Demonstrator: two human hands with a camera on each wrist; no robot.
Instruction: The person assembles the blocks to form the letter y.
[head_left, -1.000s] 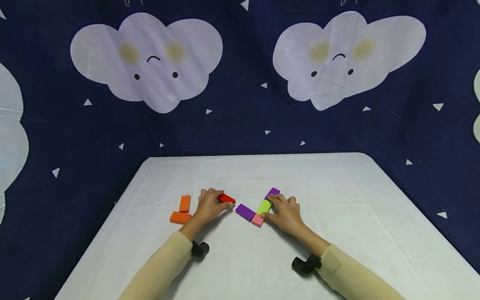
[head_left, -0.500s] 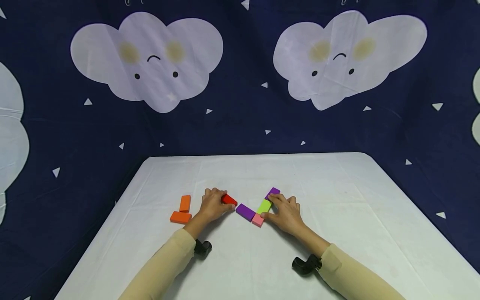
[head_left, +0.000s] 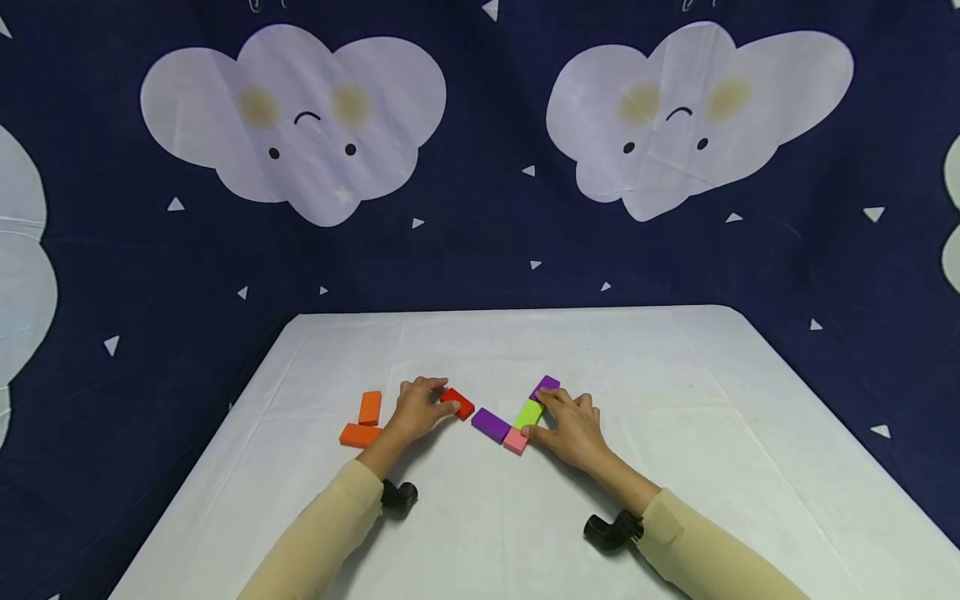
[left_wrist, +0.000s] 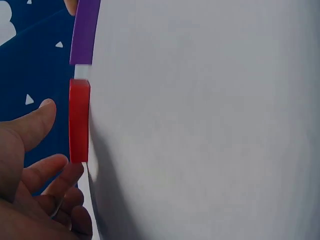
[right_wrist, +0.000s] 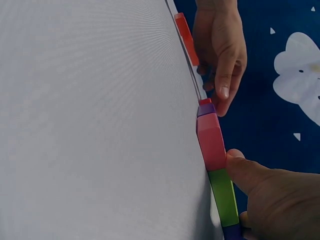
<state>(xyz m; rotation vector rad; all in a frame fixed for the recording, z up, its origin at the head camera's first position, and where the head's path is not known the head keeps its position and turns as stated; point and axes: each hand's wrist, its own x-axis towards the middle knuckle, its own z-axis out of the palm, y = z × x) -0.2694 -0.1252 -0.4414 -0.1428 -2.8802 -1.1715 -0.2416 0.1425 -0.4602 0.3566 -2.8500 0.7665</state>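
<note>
Holds the left hand [head_left: 422,410] just left of the lower centre in the head view, with thumb and fingers parted around a flat red rectangular block [head_left: 460,406] and gripping nothing. Shows in the left wrist view a strip of blue between thumb and block, with fingertips near the block's lower end; cannot tell whether any of them touch. Lays the red block flat on the white-covered table [head_left: 675,392], slanting down to the right, just beside a purple rectangular block [head_left: 491,425] and with a small gap to it. Joins that purple block at its lower right end to a small pink block [head_left: 515,442], then runs upward to the right through a lime-green rectangular block [head_left: 528,414] to a second purple block [head_left: 547,384], all touching in a V. Rests the right hand [head_left: 576,427] along the right side of this arm of the V, thumb by the pink and green join, index finger at the upper purple block, with fingers spread and touching rather than closed round anything. Sets two orange rectangular blocks [head_left: 370,408] at the left of the table, near the left wrist. Rises behind the table into a dark blue cloth [head_left: 480,125] printed with white clouds.
</note>
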